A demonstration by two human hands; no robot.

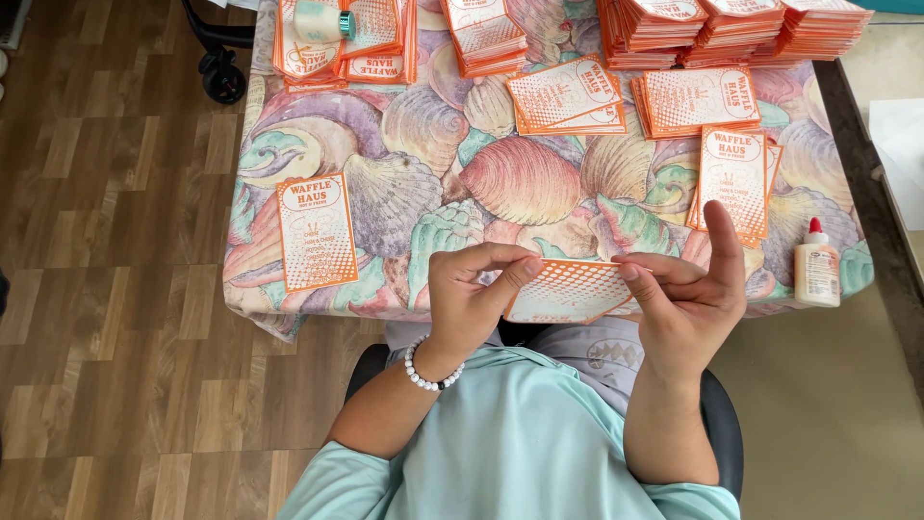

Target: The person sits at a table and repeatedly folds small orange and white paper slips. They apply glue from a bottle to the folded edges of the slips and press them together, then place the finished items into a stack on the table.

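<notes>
An orange and white card (568,291) is held between both hands just above the near edge of the bench (404,207), at about 6 o'clock of the cloth. The left hand (472,294) is closed on the card's left end, thumb and fingers pinched around it. The right hand (688,294) is closed on the right end with thumb and lower fingers, while its index finger is raised straight up. A white bead bracelet (430,374) is worn on the left wrist.

The bench is covered by a cloth printed with large seashells. At 9 o'clock of the hands a single card (316,231) is laid flat near the left edge. At 1 o'clock a small upright pile of cards (733,181) is seen, just beyond the raised finger. At 3 o'clock a white glue bottle with a red cap (816,264) is stood at the bench's right edge; its contents cannot be told. At 12 o'clock two loose fanned piles (568,94) are laid, and behind them, along the far edge, tall stacks of cards (731,27) are ranged. At 11 o'clock a pale glue stick with a teal cap (325,21) is laid on a stack.
</notes>
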